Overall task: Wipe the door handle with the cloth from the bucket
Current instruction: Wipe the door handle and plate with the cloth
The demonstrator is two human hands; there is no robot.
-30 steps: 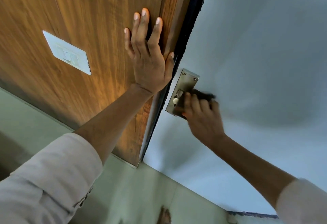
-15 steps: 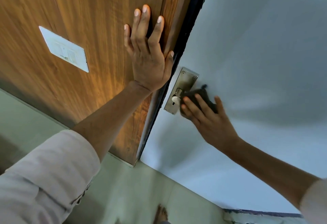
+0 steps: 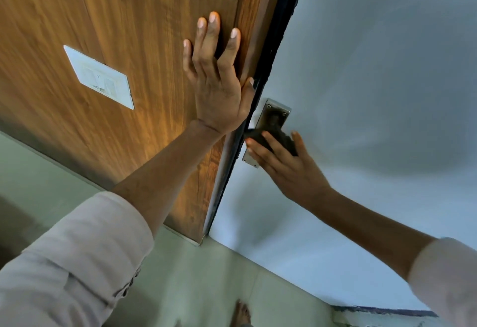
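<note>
Our left hand (image 3: 219, 86) lies flat against the wooden panel (image 3: 129, 43), fingers spread and pointing up, the palm pressed to the grain right beside the dark edge strip (image 3: 273, 50) that runs between the wood and the pale door (image 3: 374, 81). The thumb reaches across to touch that strip. It holds nothing — it only presses on the wood.

Our right hand (image 3: 286, 169) comes in from the lower right and sits on the door handle plate (image 3: 273, 117), a brushed metal rectangle with screws at its upper corners, fixed to the pale door close to its edge. Under the fingers (image 3: 260, 146) we press a dark cloth (image 3: 273, 137) against the middle of the plate. The fingers are extended and slightly fanned over the cloth rather than curled around it, the thumb set apart on the right side. The cloth covers the lever itself, so we cannot tell how the lever sits beneath it; only the top of the plate and its lower left corner show.

A white switch plate (image 3: 99, 76) is mounted on the wooden panel, well to the left of our left hand. Both forearms are bare, with light sleeves (image 3: 77, 262) rolled up at the elbows. Below, the floor (image 3: 193, 288) is pale green tile, and a bare foot (image 3: 241, 311) shows at the bottom edge — blurred.
</note>
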